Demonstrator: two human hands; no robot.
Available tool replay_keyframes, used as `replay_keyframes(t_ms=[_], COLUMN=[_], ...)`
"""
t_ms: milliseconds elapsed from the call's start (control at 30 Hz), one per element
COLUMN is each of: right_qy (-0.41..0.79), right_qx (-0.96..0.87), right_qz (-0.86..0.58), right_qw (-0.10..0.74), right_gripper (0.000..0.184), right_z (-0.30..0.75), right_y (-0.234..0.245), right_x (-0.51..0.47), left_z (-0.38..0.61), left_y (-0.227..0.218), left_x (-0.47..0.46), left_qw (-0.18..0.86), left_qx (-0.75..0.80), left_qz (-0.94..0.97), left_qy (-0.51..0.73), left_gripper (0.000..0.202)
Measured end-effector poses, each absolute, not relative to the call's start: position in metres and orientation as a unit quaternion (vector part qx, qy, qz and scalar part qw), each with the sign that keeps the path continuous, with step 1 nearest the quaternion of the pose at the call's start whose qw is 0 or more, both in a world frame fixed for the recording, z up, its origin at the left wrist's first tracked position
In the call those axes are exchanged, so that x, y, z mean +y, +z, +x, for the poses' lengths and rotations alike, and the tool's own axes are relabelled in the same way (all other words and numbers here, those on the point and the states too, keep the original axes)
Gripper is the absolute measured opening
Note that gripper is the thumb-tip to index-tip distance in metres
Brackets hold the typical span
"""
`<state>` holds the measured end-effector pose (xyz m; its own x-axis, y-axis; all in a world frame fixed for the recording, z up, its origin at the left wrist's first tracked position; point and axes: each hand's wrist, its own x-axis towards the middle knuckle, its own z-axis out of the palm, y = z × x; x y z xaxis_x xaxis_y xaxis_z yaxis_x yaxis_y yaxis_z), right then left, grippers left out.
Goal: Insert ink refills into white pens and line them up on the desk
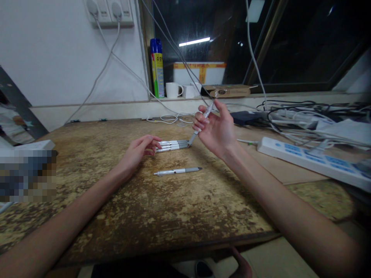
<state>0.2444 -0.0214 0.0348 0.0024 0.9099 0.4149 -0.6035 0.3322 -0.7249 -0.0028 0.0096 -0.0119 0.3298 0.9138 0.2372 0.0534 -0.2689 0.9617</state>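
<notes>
Several white pens with grey grips (174, 145) lie side by side in a row on the worn wooden table. At their left ends rests my left hand (142, 147), its fingers stretched forward, loosely bent and touching the pens. My right hand (216, 125) is raised above the table, closed around another pen (207, 111). That pen is tilted, its grey grip pointing down near the right end of the row. Closer to me, a single white and grey pen (177, 171) lies apart, its tip to the right.
A white power strip (307, 158) and tangled cables (301, 116) occupy the right side. On the ledge behind stand a spray can (157, 69), a white mug (173, 90) and a flat cardboard box (232, 91). A thin white cable (166, 119) coils at the table's back edge.
</notes>
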Motion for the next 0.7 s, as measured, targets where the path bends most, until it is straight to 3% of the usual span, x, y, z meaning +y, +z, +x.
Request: replay_keyframes(t_ms=[700], right_qy=[0.547], right_qx=[-0.426], right_qz=[-0.195], right_qw=[0.694], right_gripper=[0.039], right_z=[0.2458], right_y=[0.0362], right_x=[-0.0201], left_z=[-0.0020], left_y=[-0.0103], left_x=[0.0069], left_qw=[0.487], left_qx=[0.368], left_qz=[0.658], left_qy=[0.441], left_gripper=[0.029])
